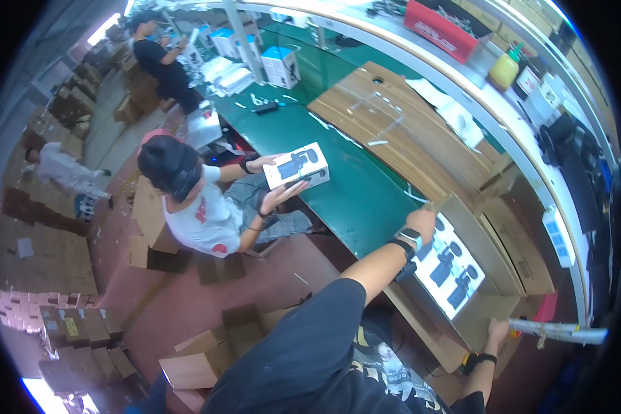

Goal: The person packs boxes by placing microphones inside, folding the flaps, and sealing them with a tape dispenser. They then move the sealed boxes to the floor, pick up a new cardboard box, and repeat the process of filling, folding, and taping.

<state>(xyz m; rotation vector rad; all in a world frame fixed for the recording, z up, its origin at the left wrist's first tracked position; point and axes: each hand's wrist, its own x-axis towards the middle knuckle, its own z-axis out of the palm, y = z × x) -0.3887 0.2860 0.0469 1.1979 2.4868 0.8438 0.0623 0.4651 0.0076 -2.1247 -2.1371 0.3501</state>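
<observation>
An open cardboard carton [499, 243] lies in front of me at the table's edge, its flaps spread. Inside stand several white product boxes [450, 265] in a row, each printed with a dark device. My left hand [423, 219], with a watch and a dark band at its wrist, is closed at the far left corner of the carton, beside the boxes; what its fingers hold is hidden. My right hand [497, 330] is closed on the near right carton flap [488, 319]. A small orange and yellow thing [515, 328] shows just beyond that hand.
A seated co-worker [207, 214] to the left holds a white box [297, 166] over the green table [345, 200]. A wooden board [386, 124] lies on it. A shelf above carries a red bin [448, 31] and a yellow bottle [505, 69]. Open cartons [214, 348] stand on the floor.
</observation>
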